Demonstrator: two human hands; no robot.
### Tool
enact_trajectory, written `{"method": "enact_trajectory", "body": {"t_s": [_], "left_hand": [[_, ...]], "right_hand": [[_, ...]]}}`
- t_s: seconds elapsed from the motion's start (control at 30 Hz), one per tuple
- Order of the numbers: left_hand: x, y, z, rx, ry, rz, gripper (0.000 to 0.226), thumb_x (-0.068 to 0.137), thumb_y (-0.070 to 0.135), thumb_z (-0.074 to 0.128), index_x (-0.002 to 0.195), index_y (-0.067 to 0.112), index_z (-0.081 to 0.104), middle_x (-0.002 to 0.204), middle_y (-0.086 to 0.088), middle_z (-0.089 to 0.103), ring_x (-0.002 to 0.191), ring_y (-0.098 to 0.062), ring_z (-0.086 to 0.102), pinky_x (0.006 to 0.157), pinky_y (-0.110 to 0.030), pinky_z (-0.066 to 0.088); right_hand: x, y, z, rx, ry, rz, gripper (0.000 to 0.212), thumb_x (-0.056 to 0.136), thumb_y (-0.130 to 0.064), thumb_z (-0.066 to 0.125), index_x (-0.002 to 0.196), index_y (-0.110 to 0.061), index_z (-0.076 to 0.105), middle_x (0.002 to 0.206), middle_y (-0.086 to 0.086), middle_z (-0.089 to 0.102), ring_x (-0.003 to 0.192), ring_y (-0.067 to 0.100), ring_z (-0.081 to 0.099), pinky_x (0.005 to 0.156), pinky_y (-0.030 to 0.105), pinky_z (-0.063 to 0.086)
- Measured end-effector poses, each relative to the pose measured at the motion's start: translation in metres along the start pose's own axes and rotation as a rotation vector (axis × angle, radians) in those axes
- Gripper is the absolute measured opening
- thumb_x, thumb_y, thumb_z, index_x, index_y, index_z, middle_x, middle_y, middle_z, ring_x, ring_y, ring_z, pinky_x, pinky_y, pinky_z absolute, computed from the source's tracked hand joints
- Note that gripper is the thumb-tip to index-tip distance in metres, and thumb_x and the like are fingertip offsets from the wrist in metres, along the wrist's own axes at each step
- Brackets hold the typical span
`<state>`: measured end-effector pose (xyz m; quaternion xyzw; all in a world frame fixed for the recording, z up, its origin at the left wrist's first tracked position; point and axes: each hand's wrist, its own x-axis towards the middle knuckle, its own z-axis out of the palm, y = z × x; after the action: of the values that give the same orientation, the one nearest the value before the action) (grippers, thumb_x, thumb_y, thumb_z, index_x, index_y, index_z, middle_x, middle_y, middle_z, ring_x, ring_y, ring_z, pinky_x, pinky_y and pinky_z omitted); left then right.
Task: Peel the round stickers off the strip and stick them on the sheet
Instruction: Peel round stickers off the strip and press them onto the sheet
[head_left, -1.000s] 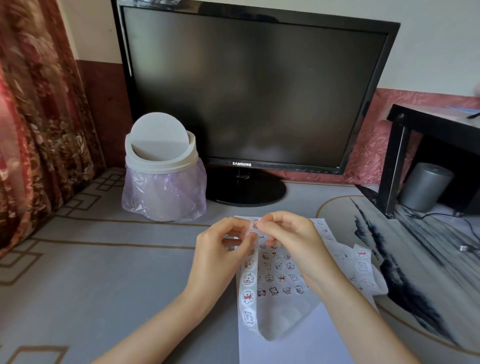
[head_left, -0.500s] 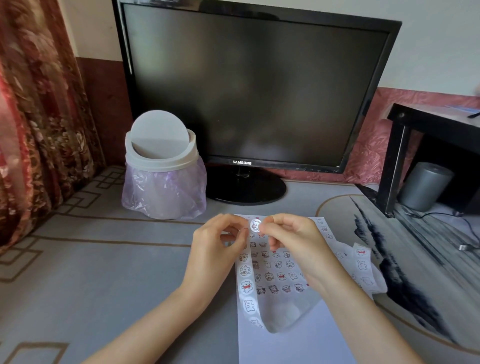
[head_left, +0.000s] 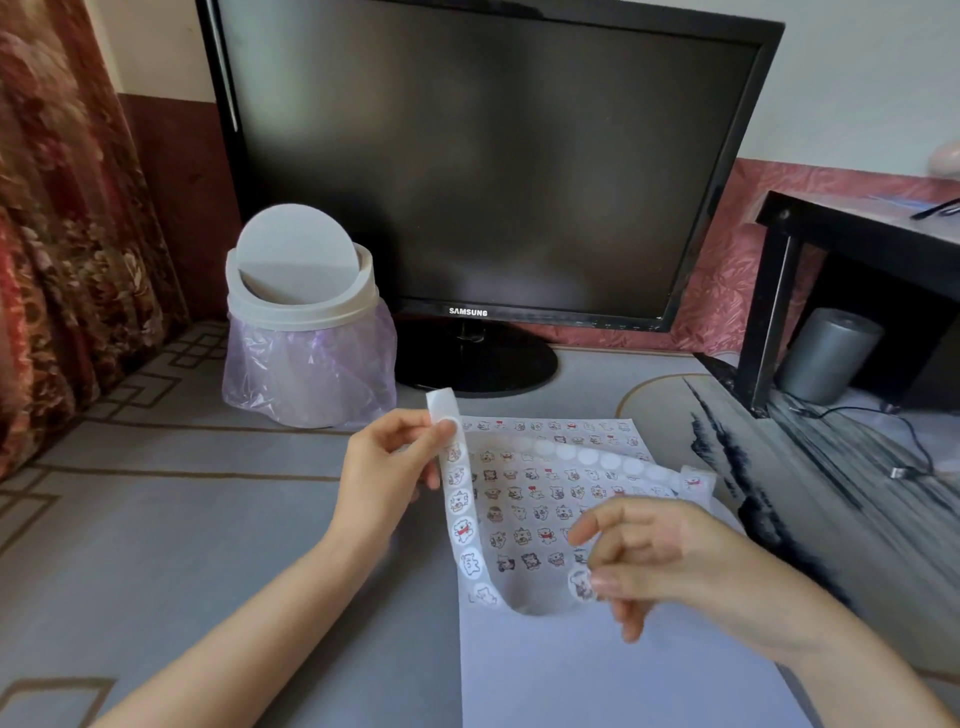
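A white sheet (head_left: 597, 675) lies on the table in front of me, its upper half covered with rows of small cartoon stickers. My left hand (head_left: 387, 467) pinches the top end of a long sticker strip (head_left: 462, 525), which hangs down, loops over the sheet and trails off to the right. My right hand (head_left: 660, 556) hovers low over the sheet and pinches one round sticker (head_left: 579, 584) at its fingertips, just below the lowest sticker row.
A black monitor (head_left: 483, 171) stands behind the sheet. A small white swing-lid bin (head_left: 306, 322) with a purple bag sits at the back left. A black shelf (head_left: 852, 260) with a grey cylinder (head_left: 826, 353) and cables stands at the right. A curtain (head_left: 62, 234) hangs on the left.
My right hand has pulled a round sticker off the strip's top and moved down and right to the sheet. My left hand still holds the strip, now lifted and unfolded.
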<state>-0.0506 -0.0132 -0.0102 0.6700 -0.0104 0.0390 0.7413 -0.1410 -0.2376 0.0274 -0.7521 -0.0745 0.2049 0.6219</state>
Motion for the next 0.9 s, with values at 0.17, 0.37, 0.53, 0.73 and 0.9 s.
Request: {"method": "enact_trajectory", "body": {"t_s": [0.17,0.37,0.53,0.73,0.9], "left_hand": [[-0.003,0.005,0.002,-0.233,-0.045,-0.052,0.008,0.091,0.007,0.057,0.096,0.001,0.055,0.085,-0.016,0.072,0.068,-0.025,0.072,0.053,-0.026,0.058],[0.0,0.003,0.004,-0.293,-0.043,0.036,0.015,0.093,0.009,0.053,0.103,-0.002,0.053,0.097,-0.019,0.069,0.09,-0.026,0.071,0.078,-0.033,0.058],[0.002,0.001,0.004,-0.261,-0.077,0.085,0.018,0.093,0.01,0.053,0.105,-0.004,0.054,0.102,-0.015,0.07,0.096,-0.023,0.069,0.08,-0.026,0.056],[-0.002,-0.005,0.007,-0.207,-0.158,0.055,0.013,0.091,0.011,0.055,0.097,0.0,0.057,0.101,-0.013,0.071,0.095,-0.025,0.07,0.082,-0.032,0.057],[-0.006,-0.014,0.008,-0.089,-0.261,-0.054,0.018,0.091,0.012,0.057,0.1,-0.004,0.056,0.1,-0.013,0.072,0.092,-0.023,0.07,0.082,-0.032,0.057]], "right_hand": [[-0.003,0.01,-0.003,-0.027,0.025,0.036,0.012,0.077,-0.007,0.074,0.088,-0.009,0.071,0.083,0.013,0.07,0.078,0.022,0.069,0.073,0.03,0.056],[0.015,0.007,-0.012,-0.116,0.295,-0.056,0.011,0.079,-0.011,0.073,0.09,-0.013,0.069,0.083,0.002,0.07,0.08,0.012,0.065,0.075,0.017,0.047],[0.035,0.001,-0.027,-0.142,0.434,-0.095,0.011,0.081,-0.007,0.069,0.091,-0.011,0.068,0.082,0.001,0.071,0.076,0.008,0.066,0.07,0.011,0.048],[0.036,-0.003,-0.013,-0.179,0.533,-0.114,0.015,0.08,-0.007,0.07,0.094,-0.013,0.07,0.08,0.002,0.071,0.061,0.001,0.059,0.055,0.009,0.043],[0.021,-0.006,0.03,-0.119,0.292,-0.034,0.01,0.077,-0.006,0.073,0.083,-0.014,0.072,0.069,-0.002,0.069,0.058,0.0,0.058,0.047,0.007,0.036]]}}
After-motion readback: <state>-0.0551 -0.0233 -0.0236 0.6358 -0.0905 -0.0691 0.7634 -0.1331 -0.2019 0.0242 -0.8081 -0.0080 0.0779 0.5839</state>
